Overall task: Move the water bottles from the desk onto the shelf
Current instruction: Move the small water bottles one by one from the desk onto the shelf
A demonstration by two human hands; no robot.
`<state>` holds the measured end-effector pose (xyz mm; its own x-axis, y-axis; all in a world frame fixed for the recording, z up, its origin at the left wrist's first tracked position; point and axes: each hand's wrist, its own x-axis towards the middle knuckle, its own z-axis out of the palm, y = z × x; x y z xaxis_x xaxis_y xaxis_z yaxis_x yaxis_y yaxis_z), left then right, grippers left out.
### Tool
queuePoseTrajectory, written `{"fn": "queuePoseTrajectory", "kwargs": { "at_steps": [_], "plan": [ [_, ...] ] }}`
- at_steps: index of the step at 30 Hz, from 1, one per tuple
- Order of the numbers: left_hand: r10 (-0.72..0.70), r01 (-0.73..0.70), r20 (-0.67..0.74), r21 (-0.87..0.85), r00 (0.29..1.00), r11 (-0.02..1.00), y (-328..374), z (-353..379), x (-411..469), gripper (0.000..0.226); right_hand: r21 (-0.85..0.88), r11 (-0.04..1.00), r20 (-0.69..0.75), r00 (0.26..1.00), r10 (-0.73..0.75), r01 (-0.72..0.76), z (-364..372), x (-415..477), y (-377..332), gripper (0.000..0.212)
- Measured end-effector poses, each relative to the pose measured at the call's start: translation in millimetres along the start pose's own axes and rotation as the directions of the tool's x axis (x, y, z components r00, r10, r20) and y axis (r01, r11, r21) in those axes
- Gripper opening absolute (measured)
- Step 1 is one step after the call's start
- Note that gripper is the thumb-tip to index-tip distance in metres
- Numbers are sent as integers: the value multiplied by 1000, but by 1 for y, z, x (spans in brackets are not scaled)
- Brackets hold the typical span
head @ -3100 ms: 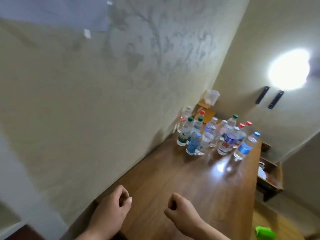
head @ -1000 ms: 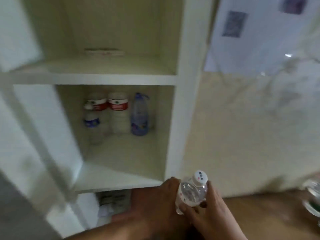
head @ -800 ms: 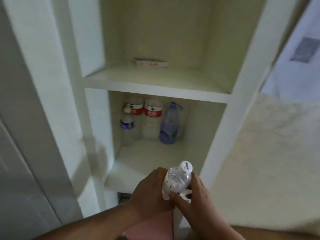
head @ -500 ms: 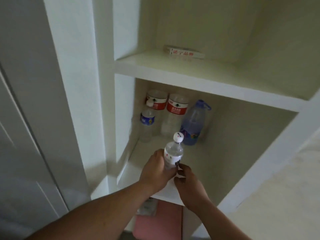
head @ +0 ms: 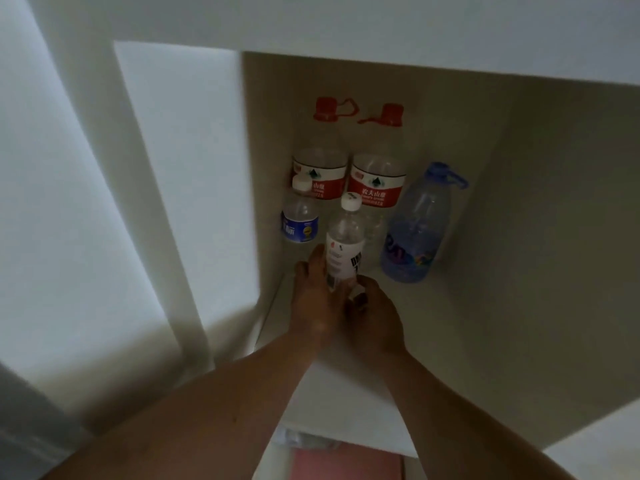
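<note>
Both arms have reached deeper into the shelf (head: 450, 306) than a moment ago, and the water bottle (head: 344, 237) is now farther back, close to the other bottles. I count five bottles in this one box of the shelf. Two are big, with red caps and red labels: the left red-cap bottle (head: 320, 157) and the right red-cap bottle (head: 377, 168), side by side at the back wall. One is the big blue bottle (head: 414, 230) with a blue handle, on the right. Two are small with white caps: the blue-label bottle (head: 299, 220) on the left, and the water bottle with its white label, just in front of the red-cap pair. I count two hands. The water bottle stands tall, its cap pointing up and its long side running up and down. The left hand (head: 313, 306) has a firm grip on it, fingers curled round its lower left side. The right hand (head: 375, 320) curls its fingers at the foot of the bottle and holds it there. The hands hide the bottle's bottom, so I cannot tell if it rests on the shelf floor. It is dim, and the small print on its label is too blurry to read. Below the shelf a pink thing (head: 343, 462) peeks out, cut off by the picture's edge.
</note>
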<state>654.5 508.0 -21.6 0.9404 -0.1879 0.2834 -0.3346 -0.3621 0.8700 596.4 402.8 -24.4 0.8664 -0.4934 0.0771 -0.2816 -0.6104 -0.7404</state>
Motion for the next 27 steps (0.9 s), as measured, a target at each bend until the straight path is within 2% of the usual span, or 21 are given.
{"fn": "queuePoseTrajectory", "kwargs": {
  "at_steps": [3, 5, 9, 12, 20, 23, 25, 27],
  "plan": [
    [-21, 18, -53, -70, 998, 997, -10, 10, -1, 55, -63, 998, -1, 1000, 4, -4, 6, 18, 1, 57],
    [-45, 40, -43, -102, 998, 994, -16, 14, -5, 49, -150, 989, 12, 1000, 7, -5, 9, 24, 2, 62],
    [-31, 27, -45, -93, 998, 995, -21, 16, -7, 47, -353, 933, 29, 998, -63, 70, 16, 27, 6, 68],
    [-28, 24, -57, -69, 998, 997, -20, 16, -8, 45, -443, 892, 39, 996, -85, 93, 19, 26, 5, 71],
    [-17, 16, -40, -15, 999, 1000, -22, 19, -8, 40, -479, 872, 27, 994, -103, 103, 21, 27, 9, 78],
    [11, -10, -56, 22, 998, 1000, -26, 19, -8, 42, -345, 936, -33, 995, -89, 73, 23, 29, 12, 77],
    [16, -14, -46, 42, 999, 999, -25, 18, -10, 43, -142, 988, -52, 996, -73, 65, 21, 28, 16, 73],
    [14, -14, 6, 55, 1000, 998, -20, 15, -15, 43, 98, 995, 15, 1000, -21, 19, 9, 25, 20, 61]
  ]
}}
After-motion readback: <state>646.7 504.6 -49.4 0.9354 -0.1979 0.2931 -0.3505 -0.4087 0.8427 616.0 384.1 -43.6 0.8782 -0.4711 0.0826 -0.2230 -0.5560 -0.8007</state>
